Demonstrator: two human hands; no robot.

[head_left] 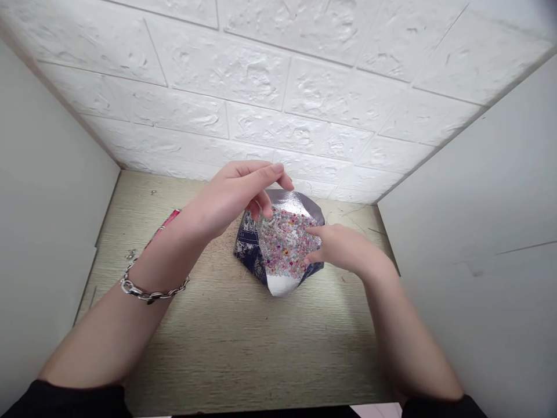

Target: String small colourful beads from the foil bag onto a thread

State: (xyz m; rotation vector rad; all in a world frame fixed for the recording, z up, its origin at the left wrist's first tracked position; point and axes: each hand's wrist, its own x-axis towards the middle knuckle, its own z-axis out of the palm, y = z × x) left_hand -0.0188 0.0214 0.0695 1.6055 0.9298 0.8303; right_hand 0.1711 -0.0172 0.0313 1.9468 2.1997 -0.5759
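Note:
A bag [250, 251] with a dark blue pattern and silver lining lies opened out on the table. Many small pink, white, clear and red beads [285, 247] fill its middle. Above its far left side is my left hand [246, 188], its fingers curled in and its thumb close to a fingertip. Anything between them is too small to make out. My right hand [337, 247] is at the bag's right edge, with finger and thumb apart over the beads. Whether those fingertips touch the beads is unclear.
The pale wood-grain table [261, 348] is bounded by a white brick-patterned wall [256, 75] behind, and by a left side panel [47, 174] and a right side panel [487, 220]. Small bits [130, 254] lie at the table's left. A chain bracelet [152, 295] circles my left wrist.

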